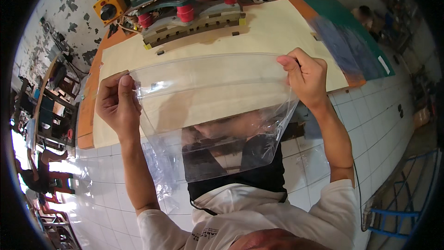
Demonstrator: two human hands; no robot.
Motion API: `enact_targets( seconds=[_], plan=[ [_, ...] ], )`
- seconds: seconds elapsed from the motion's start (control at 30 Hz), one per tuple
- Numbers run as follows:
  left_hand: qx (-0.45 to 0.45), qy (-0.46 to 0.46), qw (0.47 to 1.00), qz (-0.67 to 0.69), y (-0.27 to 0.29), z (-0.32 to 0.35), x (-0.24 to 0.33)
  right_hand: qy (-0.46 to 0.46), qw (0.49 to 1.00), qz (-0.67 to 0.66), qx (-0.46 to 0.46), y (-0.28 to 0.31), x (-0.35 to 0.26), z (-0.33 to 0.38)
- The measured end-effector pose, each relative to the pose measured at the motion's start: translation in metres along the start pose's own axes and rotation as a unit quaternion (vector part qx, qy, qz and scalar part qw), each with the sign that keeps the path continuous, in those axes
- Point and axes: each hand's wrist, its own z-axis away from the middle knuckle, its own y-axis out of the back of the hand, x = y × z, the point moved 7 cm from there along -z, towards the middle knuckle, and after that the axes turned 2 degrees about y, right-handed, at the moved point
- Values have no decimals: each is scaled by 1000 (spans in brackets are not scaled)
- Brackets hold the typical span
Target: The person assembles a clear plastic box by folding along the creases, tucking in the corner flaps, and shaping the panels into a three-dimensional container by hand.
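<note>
Clear plastic sheet (210,95) spans near edge of desk (87,122), lower end toward your lap. Your left grip (119,104) pinches upper-left corner, right grip (307,78) upper-right. Uneven pull could skew it; slack lower part could catch desk edge, crease.

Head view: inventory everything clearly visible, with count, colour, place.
Plastic sheet: one, clear, centre.
Worktable: one, orange-brown, ahead.
Cover: one, cream, on the worktable.
Machine: one, green with red cylinders, worktable's far side.
Control box: one, yellow, upper left.
Mat: one, green, worktable's right.
Translucent sheets: count unclear, bluish, over mat.
Metal frame: one, blue, lower right.
Stools: count unclear, red, left.
Tiled floor: one, white, below.
Shirt: one, white, bottom.
Left hand: one, bare, fingers gripping sheet's left corner.
Right hand: one, bare, sheet's right corner.
</note>
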Motion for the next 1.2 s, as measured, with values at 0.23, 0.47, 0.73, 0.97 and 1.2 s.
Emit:
enact_targets(
  seconds=[0.23, 0.47, 0.73, 0.97, 1.2],
  plan=[
    [-9, 39, 999, 3, -1, 4, 3, -65, 996, -65, -16, 8, -4, 2],
    [19, 0, 1000, -9, 7, 4, 1, 14, 998, 58, 11, 4, -15, -3],
    [-7, 84, 996, 26, 3, 9, 0, -41, 998, -56, 0, 4, 7, -5],
    [25, 93, 995, 33, 14, 13, -10, -161, 939, -298, -61, -10, 20, 2],
    [33, 104, 993, 46, 19, 19, -22, -236, 918, -305, -93, -16, 33, 0]
  ],
)
